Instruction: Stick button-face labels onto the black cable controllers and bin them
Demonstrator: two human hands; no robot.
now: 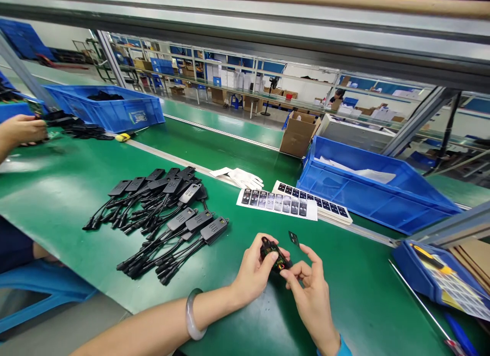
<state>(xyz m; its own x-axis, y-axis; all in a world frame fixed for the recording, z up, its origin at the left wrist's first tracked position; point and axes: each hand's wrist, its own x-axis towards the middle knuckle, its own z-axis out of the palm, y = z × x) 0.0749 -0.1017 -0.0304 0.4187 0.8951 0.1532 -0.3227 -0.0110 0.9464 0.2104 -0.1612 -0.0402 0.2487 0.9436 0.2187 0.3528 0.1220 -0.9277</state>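
My left hand (257, 269) is closed around a small black electronic device (272, 254), with green circuitry and coloured wires showing on it. Close beside it, my right hand (308, 284) has its thumb and curled fingers at the device's lower end. A small black sticker (293, 238) clings to the raised index fingertip of that hand. To the left lies a heap of black boxes with short cables (187, 218). Behind my hands is a white sheet of printed black stickers (275, 203), some spots showing paler.
A white glove (245, 178) lies near the metal strip. Blue bins stand at right (367, 192) and back left (111, 111). A blue tray (417, 274) and a long screwdriver (417, 300) are at right. Another person's hand (25, 130) works at far left. A frame crosses overhead.
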